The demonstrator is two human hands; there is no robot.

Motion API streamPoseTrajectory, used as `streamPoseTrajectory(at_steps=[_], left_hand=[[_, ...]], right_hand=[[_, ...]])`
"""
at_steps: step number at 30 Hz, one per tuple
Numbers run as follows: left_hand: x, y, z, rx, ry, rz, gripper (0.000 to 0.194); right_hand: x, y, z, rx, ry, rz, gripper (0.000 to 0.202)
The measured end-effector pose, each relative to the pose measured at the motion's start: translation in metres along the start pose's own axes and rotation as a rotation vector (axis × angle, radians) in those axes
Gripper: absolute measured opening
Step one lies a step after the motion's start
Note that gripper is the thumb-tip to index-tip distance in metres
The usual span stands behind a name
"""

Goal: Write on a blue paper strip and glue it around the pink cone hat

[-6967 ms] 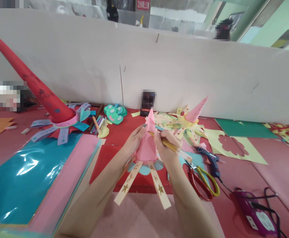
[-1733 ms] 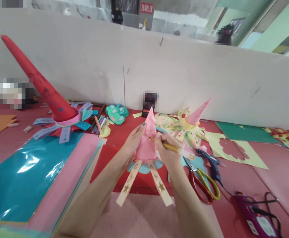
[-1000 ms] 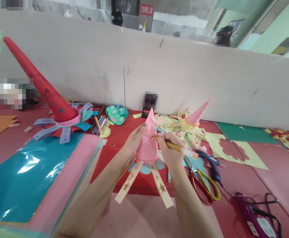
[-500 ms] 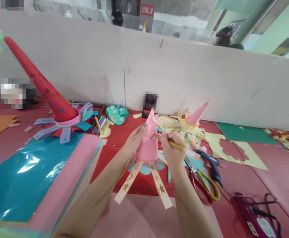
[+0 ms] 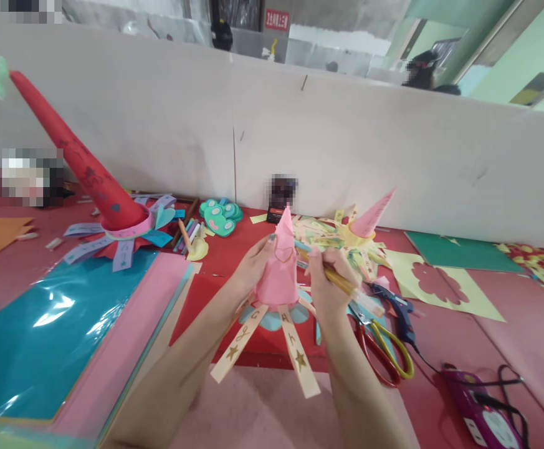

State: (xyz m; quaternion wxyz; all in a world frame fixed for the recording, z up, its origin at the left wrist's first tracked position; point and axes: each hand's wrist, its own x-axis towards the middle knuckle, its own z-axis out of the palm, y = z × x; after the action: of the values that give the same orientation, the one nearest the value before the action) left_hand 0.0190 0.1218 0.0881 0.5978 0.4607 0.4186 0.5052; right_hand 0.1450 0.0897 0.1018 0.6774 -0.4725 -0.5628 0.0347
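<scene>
A pink paper cone [image 5: 278, 277] stands upright in front of me, with a gold heart outline drawn on its side. Cream paper strips [image 5: 241, 343] bearing letters and gold stars fan out from its base, over pale blue rounded paper pieces [image 5: 272, 319]. My left hand [image 5: 255, 265] grips the cone along its left side, fingers partly behind it. To the right of the cone, my right hand [image 5: 331, 274] is closed around a gold marker pen [image 5: 341, 282]. The pen's tip is apart from the cone, hidden by my fingers.
Scissors [image 5: 381, 343], a blue glue gun [image 5: 396, 305] and a purple device [image 5: 484, 408] with a cord lie at right. A tall red cone [image 5: 85, 162] leans at left, above blue film-wrapped sheets [image 5: 57, 337]. Another pink cone [image 5: 372, 215] stands behind, near the white partition [image 5: 159, 112].
My right hand has drawn the marker pen back to the right, away from the cone. The heart outline now shows in full. The cone's strips have shifted slightly left.
</scene>
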Motion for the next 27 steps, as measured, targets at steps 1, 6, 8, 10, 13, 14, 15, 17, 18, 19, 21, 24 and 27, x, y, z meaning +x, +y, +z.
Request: streamPoseTrajectory(at_steps=[1, 6, 8, 10, 13, 14, 15, 17, 18, 19, 21, 24, 27], left_hand=[[-0.001, 0.0, 0.0, -0.001, -0.011, 0.0, 0.038], [0.002, -0.003, -0.005, 0.115, -0.107, 0.104, 0.042], [0.006, -0.007, -0.008, 0.162, -0.149, 0.141, 0.04], [0.011, -0.01, -0.012, 0.196, -0.187, 0.157, 0.038], [0.014, -0.009, -0.017, 0.232, -0.229, 0.177, 0.042], [0.014, -0.007, -0.018, 0.239, -0.231, 0.193, 0.043], [0.012, -0.004, -0.02, 0.245, -0.228, 0.213, 0.043], [0.008, 0.002, -0.022, 0.254, -0.204, 0.252, 0.042], [0.006, 0.005, -0.022, 0.258, -0.173, 0.268, 0.041], [0.003, 0.006, -0.022, 0.262, -0.129, 0.28, 0.041], [-0.003, 0.004, -0.02, 0.269, -0.013, 0.291, 0.042], [-0.013, -0.012, -0.012, 0.292, 0.154, 0.28, 0.044], [-0.023, -0.037, -0.002, 0.349, 0.225, 0.269, 0.047]], right_hand=[[0.001, -0.001, -0.001, 0.003, 0.038, -0.037, 0.025], [0.007, 0.0, -0.005, -0.071, 0.167, -0.185, 0.005], [0.009, 0.005, -0.006, -0.063, 0.161, -0.162, 0.01], [0.01, 0.008, -0.007, -0.072, 0.104, -0.143, 0.012], [0.009, 0.01, -0.008, -0.075, 0.041, -0.126, 0.012], [0.009, 0.01, -0.007, -0.063, 0.019, -0.1, 0.013], [0.008, 0.009, -0.007, -0.049, -0.009, -0.071, 0.015], [0.008, 0.007, -0.006, -0.013, -0.058, -0.015, 0.019], [0.007, 0.007, -0.006, 0.01, -0.082, 0.012, 0.019], [0.007, 0.008, -0.005, 0.035, -0.095, 0.038, 0.019], [0.004, 0.013, -0.005, 0.067, -0.141, 0.109, 0.018], [-0.007, 0.028, -0.005, 0.074, -0.22, 0.144, 0.018], [-0.026, 0.044, -0.006, 0.074, -0.298, 0.208, 0.02]])
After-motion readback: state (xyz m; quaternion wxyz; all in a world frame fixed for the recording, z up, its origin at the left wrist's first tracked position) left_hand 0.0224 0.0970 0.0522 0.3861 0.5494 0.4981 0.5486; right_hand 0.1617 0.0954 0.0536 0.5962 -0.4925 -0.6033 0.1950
